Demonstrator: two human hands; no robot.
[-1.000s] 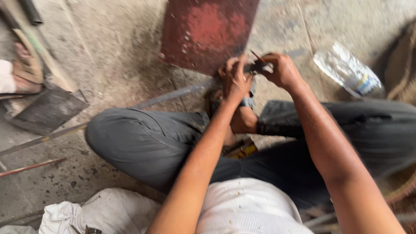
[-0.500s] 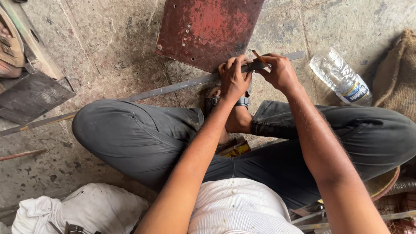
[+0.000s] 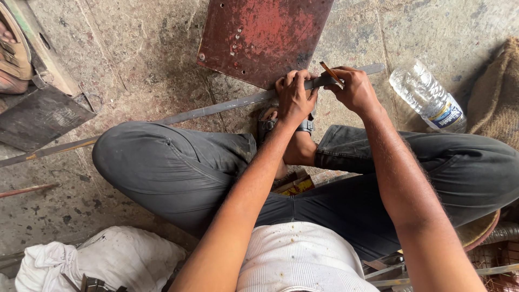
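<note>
A person is sitting on a stained concrete floor [image 3: 135, 65], legs folded, working over a long grey metal strip [image 3: 216, 107] that is lying across the floor in front of the knees. The left hand [image 3: 294, 97] is curling closed over the strip, fingers wrapped over its top edge and pressing it down. The right hand [image 3: 354, 89] is closing around a short brown pencil [image 3: 330, 72], pinching it with the tip angled down onto the strip just beside the left hand. The strip is running from the floor's left edge up toward the right, passing along the near edge of a rusty red metal plate [image 3: 265, 32]. A clear plastic bottle [image 3: 427, 97] is lying near the right edge, beside a burlap sack [image 3: 500, 92]. A white cloth bundle [image 3: 102, 259] is sitting at the near left corner.
</note>
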